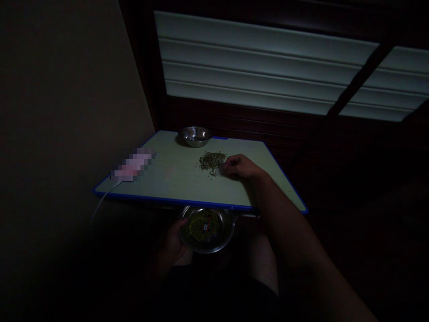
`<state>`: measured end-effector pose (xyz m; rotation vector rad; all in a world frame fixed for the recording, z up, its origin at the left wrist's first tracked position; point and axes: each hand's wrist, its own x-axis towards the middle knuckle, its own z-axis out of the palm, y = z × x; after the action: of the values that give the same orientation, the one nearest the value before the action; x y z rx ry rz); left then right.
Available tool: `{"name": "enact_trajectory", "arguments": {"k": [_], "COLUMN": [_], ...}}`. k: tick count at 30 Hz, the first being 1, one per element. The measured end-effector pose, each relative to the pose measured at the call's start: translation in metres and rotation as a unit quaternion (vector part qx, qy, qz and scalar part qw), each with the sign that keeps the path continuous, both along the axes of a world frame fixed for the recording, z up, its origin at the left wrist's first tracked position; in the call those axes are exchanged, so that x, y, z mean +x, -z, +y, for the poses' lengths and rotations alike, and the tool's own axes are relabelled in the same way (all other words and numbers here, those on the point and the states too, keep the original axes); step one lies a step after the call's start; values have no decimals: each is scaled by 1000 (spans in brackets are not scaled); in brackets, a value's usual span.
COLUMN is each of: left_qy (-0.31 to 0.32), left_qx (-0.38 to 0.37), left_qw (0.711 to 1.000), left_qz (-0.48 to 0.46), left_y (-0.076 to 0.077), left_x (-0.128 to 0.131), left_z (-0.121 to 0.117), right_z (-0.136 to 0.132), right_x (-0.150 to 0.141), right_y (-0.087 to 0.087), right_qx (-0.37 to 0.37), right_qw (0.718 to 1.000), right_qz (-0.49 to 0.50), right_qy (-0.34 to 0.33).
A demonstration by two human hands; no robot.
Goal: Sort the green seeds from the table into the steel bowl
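My left hand (176,239) grips the left rim of a metal bowl (217,248), held below the near edge of the table. Green grains (197,226) lie in that bowl, along with a small dark item with a pale label (206,226). Above the tabletop my right hand (239,166) is closed, fingers pinched, at the right side of a loose pile of small green-brown grains (212,160). A small pale flat piece (218,171) shows at its fingertips, against the edge of the pile; the dim light hides its kind.
The light-topped table (181,188) has a blue rim. A second metal bowl (196,136) stands at its far edge. A blurred pinkish item (134,165) with a white cable (102,199) lies at the left. Behind is a dark wooden frame with pale slatted panels (251,67); a wall (67,89) rises at left.
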<state>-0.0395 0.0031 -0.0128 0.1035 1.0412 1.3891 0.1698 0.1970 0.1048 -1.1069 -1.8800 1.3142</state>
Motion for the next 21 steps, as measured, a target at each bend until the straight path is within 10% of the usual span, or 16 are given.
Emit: {"name": "enact_trajectory", "arguments": {"k": [21], "left_qy": [8], "left_qx": [5], "left_qw": [1000], "left_qz": [-1], "left_y": [-1], "left_x": [-1], "left_z": [-1], "right_z": [-5], "right_x": [-1], "right_y": [-6], "right_qx": [-20], "right_qw": [1000], "right_qz": [-5], "right_qy": [-16]}}
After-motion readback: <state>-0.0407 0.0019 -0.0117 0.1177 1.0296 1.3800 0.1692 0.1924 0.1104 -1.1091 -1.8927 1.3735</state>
